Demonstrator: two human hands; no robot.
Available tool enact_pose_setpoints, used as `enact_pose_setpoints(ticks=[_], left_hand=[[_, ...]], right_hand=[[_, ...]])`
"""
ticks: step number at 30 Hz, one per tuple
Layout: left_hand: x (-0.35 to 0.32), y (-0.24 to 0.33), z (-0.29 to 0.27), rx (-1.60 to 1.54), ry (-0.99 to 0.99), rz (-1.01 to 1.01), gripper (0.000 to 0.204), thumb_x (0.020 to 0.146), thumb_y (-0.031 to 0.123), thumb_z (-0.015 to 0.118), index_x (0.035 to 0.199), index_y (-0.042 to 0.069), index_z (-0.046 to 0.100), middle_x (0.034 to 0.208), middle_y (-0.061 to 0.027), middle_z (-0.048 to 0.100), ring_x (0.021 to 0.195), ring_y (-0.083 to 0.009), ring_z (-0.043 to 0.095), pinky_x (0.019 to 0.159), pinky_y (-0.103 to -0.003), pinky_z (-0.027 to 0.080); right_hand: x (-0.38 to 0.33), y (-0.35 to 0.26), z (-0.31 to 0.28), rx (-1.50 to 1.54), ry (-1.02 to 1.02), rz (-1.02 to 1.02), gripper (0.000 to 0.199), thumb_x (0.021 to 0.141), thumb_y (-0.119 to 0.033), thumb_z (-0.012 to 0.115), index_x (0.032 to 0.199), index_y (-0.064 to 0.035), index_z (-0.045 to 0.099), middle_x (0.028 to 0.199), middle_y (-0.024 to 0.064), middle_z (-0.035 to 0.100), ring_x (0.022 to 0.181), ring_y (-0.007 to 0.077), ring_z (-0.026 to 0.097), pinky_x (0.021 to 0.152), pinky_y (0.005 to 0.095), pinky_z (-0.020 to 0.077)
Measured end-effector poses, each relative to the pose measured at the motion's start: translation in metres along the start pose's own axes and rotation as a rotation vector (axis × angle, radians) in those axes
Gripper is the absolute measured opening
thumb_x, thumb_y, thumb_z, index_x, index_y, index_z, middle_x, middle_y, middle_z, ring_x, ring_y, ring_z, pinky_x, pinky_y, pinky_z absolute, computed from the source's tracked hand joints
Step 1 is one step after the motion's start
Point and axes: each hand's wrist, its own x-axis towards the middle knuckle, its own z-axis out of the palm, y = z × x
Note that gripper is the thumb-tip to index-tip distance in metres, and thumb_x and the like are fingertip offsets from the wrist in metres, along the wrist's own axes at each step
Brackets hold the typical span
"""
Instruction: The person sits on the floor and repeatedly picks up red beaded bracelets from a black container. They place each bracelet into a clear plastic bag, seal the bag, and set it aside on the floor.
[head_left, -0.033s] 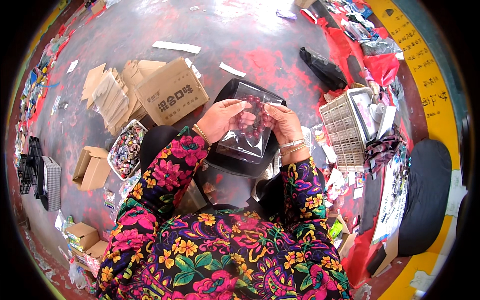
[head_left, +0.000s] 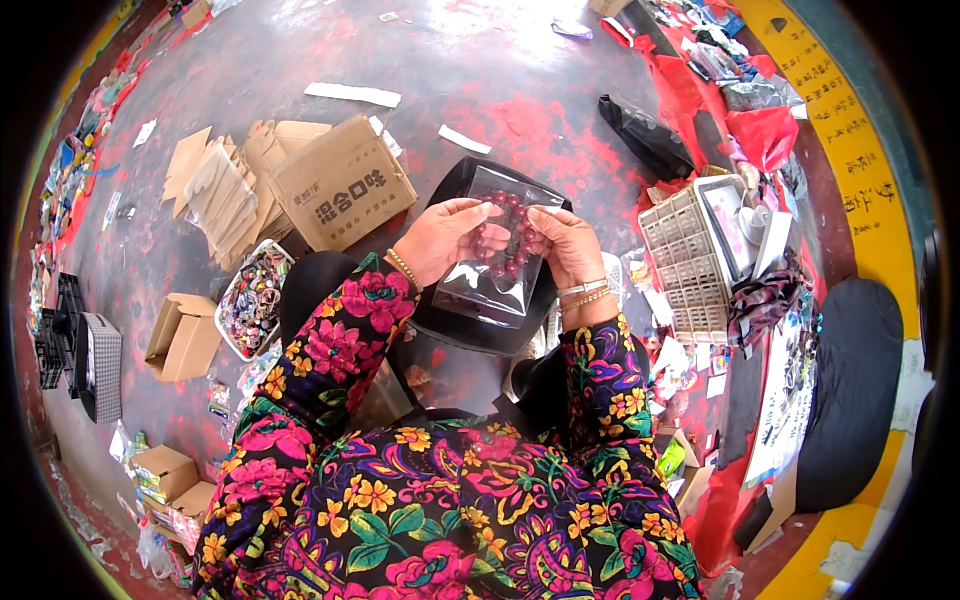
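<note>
A loop of dark red round beads, a bead bracelet (head_left: 512,266), is stretched between my two hands. My left hand (head_left: 441,240) pinches its left side with thumb and forefinger. On the opposite side my right hand (head_left: 566,245) is closed in a similar pinch. Around and behind the beads shows a clear plastic bag (head_left: 490,300); I cannot tell whether the beads lie inside it or in front of it. Under both is a black, rounded-corner surface (head_left: 462,334) in front of me.
Left of my hands are flattened cardboard (head_left: 225,195), a printed carton (head_left: 345,190), a white basket of colourful small items (head_left: 228,318) and an open box (head_left: 182,335). A pale plastic crate (head_left: 683,262) stands at right, near a black bag (head_left: 645,135) and a black oval cushion-like piece (head_left: 853,390).
</note>
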Motion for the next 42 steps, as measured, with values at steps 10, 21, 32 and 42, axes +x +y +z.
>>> enact_pose_setpoints(ticks=[10, 21, 32, 42], left_hand=[[0.001, 0.000, 0.002, 0.029, 0.063, 0.000, 0.026, 0.092, 0.021, 0.049, 0.106, -0.001, 0.055, 0.099, -0.0164, 0.062, 0.090, -0.0217, 0.061, 0.078, -0.031, 0.049], [0.009, -0.004, -0.004, -0.139, -0.034, 0.095, 0.033, 0.096, 0.023, 0.040, 0.111, -0.003, 0.053, 0.092, -0.0073, 0.060, 0.085, -0.0151, 0.056, 0.075, -0.028, 0.045], [0.006, -0.003, 0.001, -0.014, 0.128, 0.046, 0.029, 0.094, 0.023, 0.047, 0.110, 0.000, 0.054, 0.102, -0.0141, 0.062, 0.089, -0.0146, 0.060, 0.074, -0.026, 0.047], [0.006, -0.002, -0.004, -0.051, -0.002, 0.067, 0.034, 0.096, 0.025, 0.041, 0.116, 0.000, 0.050, 0.108, -0.0152, 0.060, 0.095, -0.0188, 0.060, 0.078, -0.031, 0.049]], right_hand=[[0.002, 0.005, 0.002, -0.040, 0.024, -0.061, 0.014, 0.084, -0.014, 0.062, 0.092, -0.0022, 0.063, 0.079, 0.0041, 0.065, 0.064, 0.0107, 0.061, 0.057, 0.0218, 0.0498], [0.005, 0.005, 0.001, 0.044, -0.043, 0.025, 0.014, 0.081, -0.013, 0.066, 0.090, -0.0024, 0.063, 0.079, 0.0038, 0.064, 0.068, 0.0107, 0.061, 0.057, 0.0222, 0.0486], [0.004, 0.005, -0.001, -0.042, -0.035, 0.083, 0.014, 0.086, -0.018, 0.060, 0.087, -0.0044, 0.063, 0.076, 0.0016, 0.064, 0.065, 0.0096, 0.060, 0.056, 0.0209, 0.0469], [0.001, -0.002, 0.001, 0.103, -0.119, 0.071, 0.013, 0.080, -0.007, 0.065, 0.092, -0.0025, 0.063, 0.080, 0.0036, 0.065, 0.066, 0.0118, 0.061, 0.059, 0.0227, 0.0509]])
